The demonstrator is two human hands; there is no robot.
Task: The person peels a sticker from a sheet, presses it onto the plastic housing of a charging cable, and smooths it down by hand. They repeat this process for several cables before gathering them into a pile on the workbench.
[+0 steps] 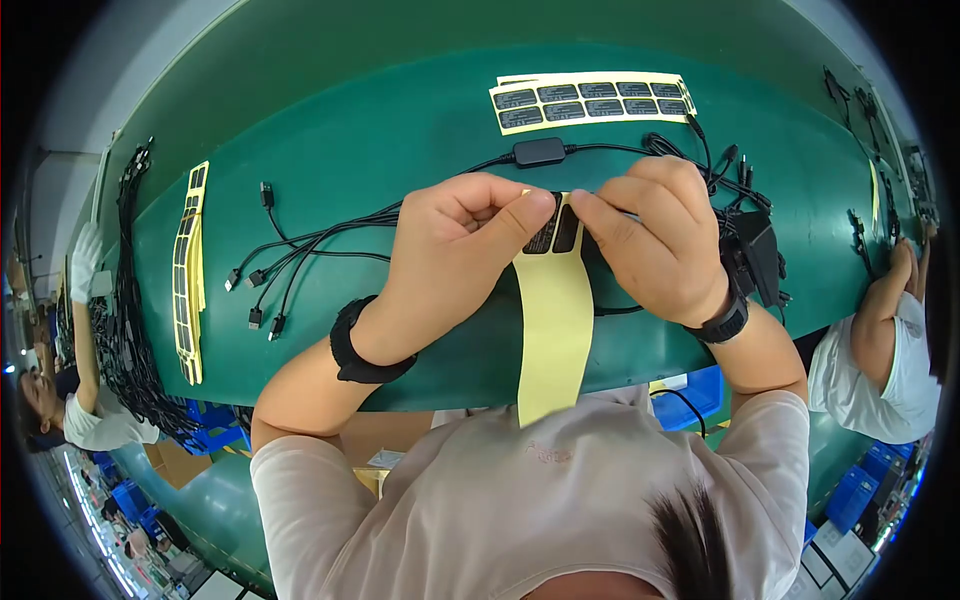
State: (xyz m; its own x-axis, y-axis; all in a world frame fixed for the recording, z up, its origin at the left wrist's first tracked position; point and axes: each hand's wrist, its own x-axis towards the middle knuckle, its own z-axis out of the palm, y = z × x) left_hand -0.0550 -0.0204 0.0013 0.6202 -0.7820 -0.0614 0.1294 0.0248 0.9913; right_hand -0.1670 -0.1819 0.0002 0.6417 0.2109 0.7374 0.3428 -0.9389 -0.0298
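A strip of yellow backing paper, the label sheet (553, 320), hangs between my hands over the near edge of the green table, its lower end against my shirt. Two black labels show near its top. My left hand (468, 235) is closed, thumb and finger pinching the sheet's upper left corner. At the upper right corner, the thumb and fingertips of my right hand (655, 230) are pinched on the same sheet. Whether a label is lifting under my fingertips is hidden. Behind my hands, black cables (400, 210) with several USB plugs run across to a small black box (539, 151).
More label sheets (590, 103) lie at the far side, and a stack of them (190, 275) stands on the left. A cable bundle (130, 300) hangs over the left edge. Coiled cables (740, 180) and a black device (757, 250) lie right. Other people sit on both sides.
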